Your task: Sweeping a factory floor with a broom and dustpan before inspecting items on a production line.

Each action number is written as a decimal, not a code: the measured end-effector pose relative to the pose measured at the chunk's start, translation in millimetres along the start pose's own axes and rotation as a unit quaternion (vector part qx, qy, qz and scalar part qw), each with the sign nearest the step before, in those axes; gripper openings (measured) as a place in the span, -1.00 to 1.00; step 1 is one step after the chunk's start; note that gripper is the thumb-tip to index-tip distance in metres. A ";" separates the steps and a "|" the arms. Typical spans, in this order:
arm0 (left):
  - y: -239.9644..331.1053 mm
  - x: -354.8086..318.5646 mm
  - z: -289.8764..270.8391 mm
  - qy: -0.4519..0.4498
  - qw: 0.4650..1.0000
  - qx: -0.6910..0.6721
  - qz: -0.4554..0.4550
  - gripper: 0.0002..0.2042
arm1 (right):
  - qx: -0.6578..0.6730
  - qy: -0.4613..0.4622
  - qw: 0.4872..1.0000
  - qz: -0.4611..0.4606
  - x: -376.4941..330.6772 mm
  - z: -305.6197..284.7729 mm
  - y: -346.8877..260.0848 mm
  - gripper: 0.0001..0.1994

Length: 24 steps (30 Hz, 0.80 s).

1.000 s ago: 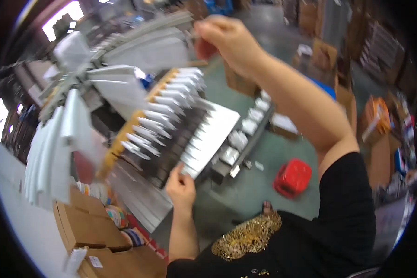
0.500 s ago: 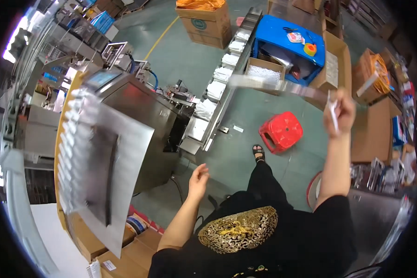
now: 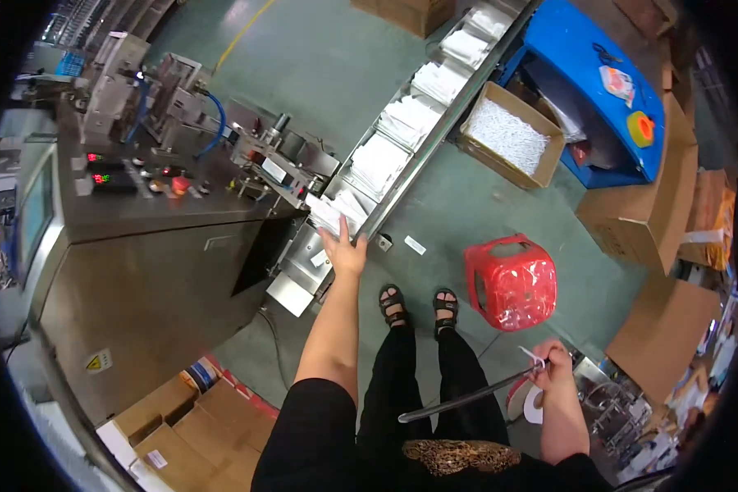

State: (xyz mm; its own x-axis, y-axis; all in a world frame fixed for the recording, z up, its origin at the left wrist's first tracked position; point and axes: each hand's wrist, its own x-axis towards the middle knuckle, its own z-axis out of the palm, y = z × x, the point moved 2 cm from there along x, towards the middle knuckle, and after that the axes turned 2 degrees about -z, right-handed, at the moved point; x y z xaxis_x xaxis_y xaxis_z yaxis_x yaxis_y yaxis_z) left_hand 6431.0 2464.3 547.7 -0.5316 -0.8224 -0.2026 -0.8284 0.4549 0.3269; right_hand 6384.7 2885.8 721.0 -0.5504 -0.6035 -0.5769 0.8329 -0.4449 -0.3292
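Observation:
My left hand (image 3: 344, 252) reaches forward with its fingers spread. Its fingertips touch flat white packets (image 3: 336, 211) at the near end of a metal conveyor (image 3: 374, 220), and nothing shows gripped in it. At the lower right, my right hand (image 3: 556, 369) is closed around one end of a long, thin, dark grey strip (image 3: 466, 397). The strip slants across in front of my legs. A small white piece (image 3: 531, 356) pokes out by the same fingers; its kind is unclear. More stacked white packets (image 3: 379, 164) lie in the conveyor's compartments.
A steel machine (image 3: 155, 295) with a control panel stands left of the conveyor. Right of it are a red plastic stool (image 3: 516, 283), an open carton of white pieces (image 3: 504, 143) and a blue table (image 3: 590, 74) bearing tape and scissors. Cardboard boxes (image 3: 209, 435) sit lower left.
My left hand has moved forward onto the packets. The right hand has come down from its raised place, bringing the strip over my legs. Both feet now show, and the conveyor appears nearer.

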 end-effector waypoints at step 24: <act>-86.3 -4.1 5.9 0.022 0.985 -0.163 -0.056 -0.70 | -0.062 0.005 0.995 0.075 101.3 22.2 29.2 -0.80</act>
State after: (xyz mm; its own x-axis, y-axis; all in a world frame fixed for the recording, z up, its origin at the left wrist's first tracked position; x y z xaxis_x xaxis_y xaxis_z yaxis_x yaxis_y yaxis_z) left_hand 6503.7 2430.4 514.8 -0.4258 -0.8786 -0.2163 -0.7769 0.2324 0.5852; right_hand 6352.0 2797.0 669.5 -0.4199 -0.6501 -0.6333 0.9064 -0.2654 -0.3286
